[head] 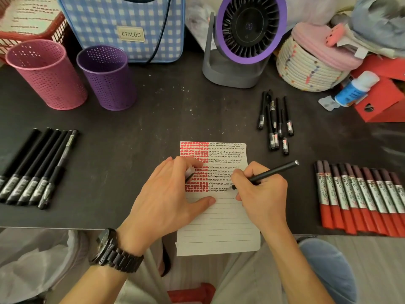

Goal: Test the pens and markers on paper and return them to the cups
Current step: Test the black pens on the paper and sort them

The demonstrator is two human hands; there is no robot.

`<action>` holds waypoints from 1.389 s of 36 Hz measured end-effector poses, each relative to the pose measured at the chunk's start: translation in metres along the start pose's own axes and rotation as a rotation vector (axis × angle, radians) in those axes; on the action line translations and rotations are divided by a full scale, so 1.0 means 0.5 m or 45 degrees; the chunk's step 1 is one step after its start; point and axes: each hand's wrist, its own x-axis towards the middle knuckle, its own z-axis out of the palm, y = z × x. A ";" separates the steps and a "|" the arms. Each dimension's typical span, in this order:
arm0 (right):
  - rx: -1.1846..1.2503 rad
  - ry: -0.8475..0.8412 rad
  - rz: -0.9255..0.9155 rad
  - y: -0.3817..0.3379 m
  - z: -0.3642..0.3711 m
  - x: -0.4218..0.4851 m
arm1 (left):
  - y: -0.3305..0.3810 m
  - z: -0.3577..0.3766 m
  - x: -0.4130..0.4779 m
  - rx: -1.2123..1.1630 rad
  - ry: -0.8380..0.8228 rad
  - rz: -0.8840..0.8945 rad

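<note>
Head view. Shows a lined paper [219, 227] lying on the dark tabletop [153, 110], its near end hanging past the front edge. Bears, in the upper half, a block of red dabs on the left and rows of small black marks on the right. Has only bare ruled lines lower down.

Grips a black pen [271, 172] in the right hand [260, 194], fingers curled round the barrel. Sets the tip on the paper at the lowest black row, with the back end tilted up and to the right. Presses the left hand [166, 194] onto the paper, thumb flat on the bare lines. Pinches a cap [190, 174] between the fingers over the red block. Wears a dark watch [114, 249] on the left wrist.

Shows at far left a pink cup [47, 75] and just beside it a purple cup [107, 77], both perforated and upright. Cannot tell the contents of either.

Shows a tidy row of black pens [32, 167] near the left edge, well apart from the paper. Shows a loose cluster of pens [275, 121] beyond the paper to the right. Shows red markers [359, 198] side by side, touching, at the right edge.

Shows at the back a checked bag [122, 23] labelled ETALOO, a purple-rimmed fan [247, 29] and a woven basket [306, 64].
</note>
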 end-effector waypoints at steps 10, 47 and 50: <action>0.256 0.219 0.060 0.000 -0.013 0.001 | -0.006 0.005 -0.001 -0.011 -0.012 -0.010; 0.904 -0.106 0.107 -0.011 -0.039 -0.043 | 0.001 -0.008 -0.003 -0.174 0.116 -0.028; 0.982 -0.121 0.145 -0.010 -0.041 -0.041 | -0.001 -0.008 -0.001 -0.180 0.106 -0.037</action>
